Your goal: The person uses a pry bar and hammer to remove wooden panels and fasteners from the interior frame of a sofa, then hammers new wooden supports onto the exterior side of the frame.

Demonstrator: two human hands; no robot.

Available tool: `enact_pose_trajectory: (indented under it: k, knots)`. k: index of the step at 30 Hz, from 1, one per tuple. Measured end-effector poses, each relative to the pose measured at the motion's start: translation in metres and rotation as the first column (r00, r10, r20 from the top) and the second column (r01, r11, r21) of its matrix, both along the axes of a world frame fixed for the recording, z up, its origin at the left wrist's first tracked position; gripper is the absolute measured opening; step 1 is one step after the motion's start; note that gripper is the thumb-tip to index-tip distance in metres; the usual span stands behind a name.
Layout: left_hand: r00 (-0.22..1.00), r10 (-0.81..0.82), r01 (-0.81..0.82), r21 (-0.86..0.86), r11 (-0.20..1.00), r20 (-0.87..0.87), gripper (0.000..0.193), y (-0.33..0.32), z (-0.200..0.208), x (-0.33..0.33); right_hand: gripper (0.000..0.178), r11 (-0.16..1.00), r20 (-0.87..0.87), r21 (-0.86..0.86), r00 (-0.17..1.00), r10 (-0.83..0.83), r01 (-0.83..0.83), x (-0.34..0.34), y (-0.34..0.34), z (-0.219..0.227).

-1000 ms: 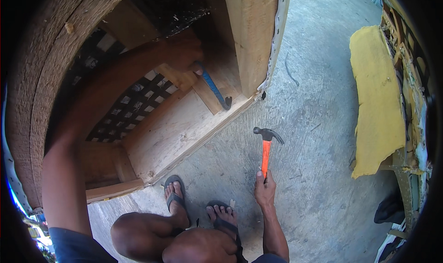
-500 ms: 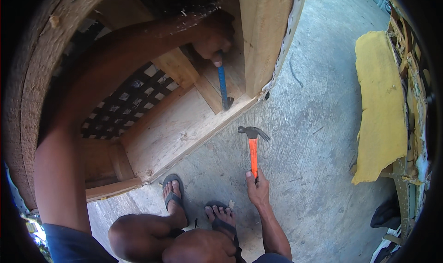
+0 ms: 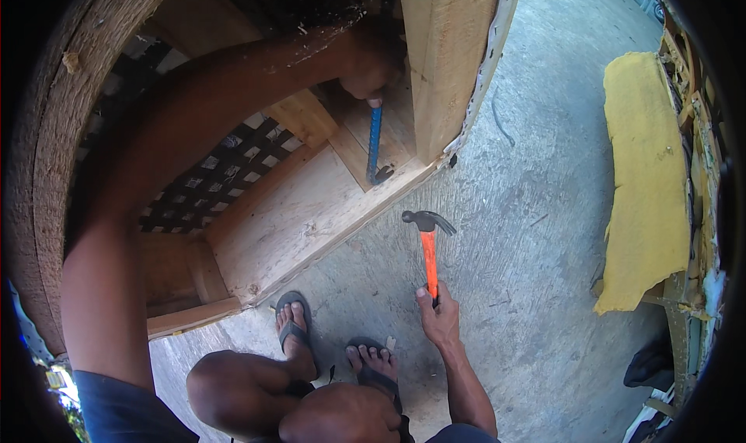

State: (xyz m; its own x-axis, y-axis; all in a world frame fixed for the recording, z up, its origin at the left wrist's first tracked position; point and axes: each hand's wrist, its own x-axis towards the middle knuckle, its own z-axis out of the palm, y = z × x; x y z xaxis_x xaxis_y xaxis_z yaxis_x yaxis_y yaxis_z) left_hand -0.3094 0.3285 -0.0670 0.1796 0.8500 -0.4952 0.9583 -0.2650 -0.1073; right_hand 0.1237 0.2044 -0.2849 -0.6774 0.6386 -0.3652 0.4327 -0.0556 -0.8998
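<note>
My left arm reaches across into a wooden furniture frame [image 3: 272, 249]. In its shade my left hand [image 3: 371, 74] is wrapped round the upper end of a blue pry bar [image 3: 375, 136]. The bar's dark hooked tip touches the wood near a corner, beside an upright post [image 3: 443, 62]. My right hand [image 3: 440, 316] grips the lower handle of a claw hammer [image 3: 430, 252] with an orange handle and dark head. It is held above the concrete floor, head away from me, apart from the frame. Shadow hides part of my left hand's fingers.
Dark woven webbing [image 3: 214, 183] spans the frame's inside. At the right, a yellow foam or fabric piece [image 3: 646, 179] hangs on another wooden frame [image 3: 695, 303]. My sandalled feet [image 3: 294, 326] rest on the concrete floor [image 3: 544, 287]. A thin strip [image 3: 501, 120] lies beyond the post.
The blue pry bar stands slightly more upright in the picture, its tip still at the same corner. My right hand and the hammer have hardly moved.
</note>
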Motion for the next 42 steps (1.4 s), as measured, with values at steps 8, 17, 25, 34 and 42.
enact_pose_trajectory:
  k: [8, 17, 25, 34, 42]
  knots:
    - [1.0, 0.004, -0.004, -0.005, 1.0, -0.003, 0.04, 0.008, -0.001, 0.002, 0.031, 0.997, -0.031, 0.045, 0.998, 0.059, -0.057, -0.008, 0.01, 0.013]
    - [1.0, 0.016, -0.016, -0.007, 1.0, -0.007, 0.038, 0.007, -0.001, -0.003, 0.032, 0.998, 0.032, 0.019, 0.998, 0.057, -0.058, 0.009, 0.009, 0.011]
    - [1.0, 0.001, -0.001, -0.004, 1.0, -0.005, 0.036, 0.008, -0.003, -0.002, 0.033, 1.0, 0.013, 0.027, 1.0, 0.005, -0.006, 0.015, 0.008, 0.004]
    - [1.0, 0.012, -0.012, -0.003, 1.0, -0.028, 0.034, -0.001, -0.002, -0.003, 0.033, 0.998, 0.052, 0.028, 0.997, 0.06, -0.061, 0.008, 0.008, 0.009]
    - [0.999, -0.016, 0.018, 0.026, 0.999, -0.051, 0.033, 0.005, 0.003, 0.0, 0.033, 0.994, 0.054, 0.015, 0.993, 0.105, -0.106, 0.0, 0.002, 0.008]
